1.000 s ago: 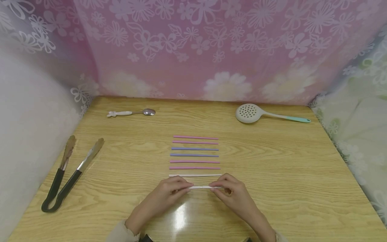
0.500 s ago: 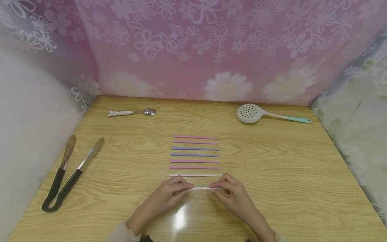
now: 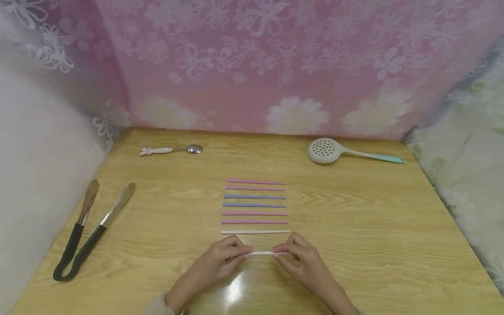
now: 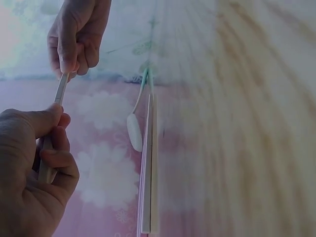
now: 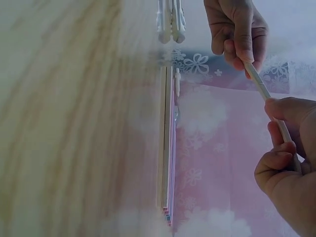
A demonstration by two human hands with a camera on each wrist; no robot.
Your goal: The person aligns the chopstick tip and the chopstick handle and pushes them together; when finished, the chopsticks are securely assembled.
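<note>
Both hands hold one white chopstick (image 3: 261, 253) level above the table near its front. My left hand (image 3: 225, 257) pinches its left part between thumb and fingers. Toward the other end, my right hand (image 3: 302, 259) does the same, so the fingers hide both end parts. In the right wrist view a thin seam crosses the bare middle of the chopstick (image 5: 255, 78). Just beyond the hands lies a second white chopstick (image 3: 255, 232), parallel to the held one. Behind it, pink chopsticks (image 3: 255, 222) and blue chopsticks (image 3: 255, 205) lie in a neat row.
Black-handled tongs (image 3: 91, 238) lie spread at the left. A spoon (image 3: 165, 150) with a white handle lies at the back left, and a slotted skimmer (image 3: 326, 150) with a green handle tip at the back right. A pink flowered cloth (image 3: 252, 87) hangs behind the wooden table (image 3: 374, 245).
Both hands have come slightly nearer the front edge with the held chopstick, away from the white one on the table. The view has tilted a little. The grips stay the same.
</note>
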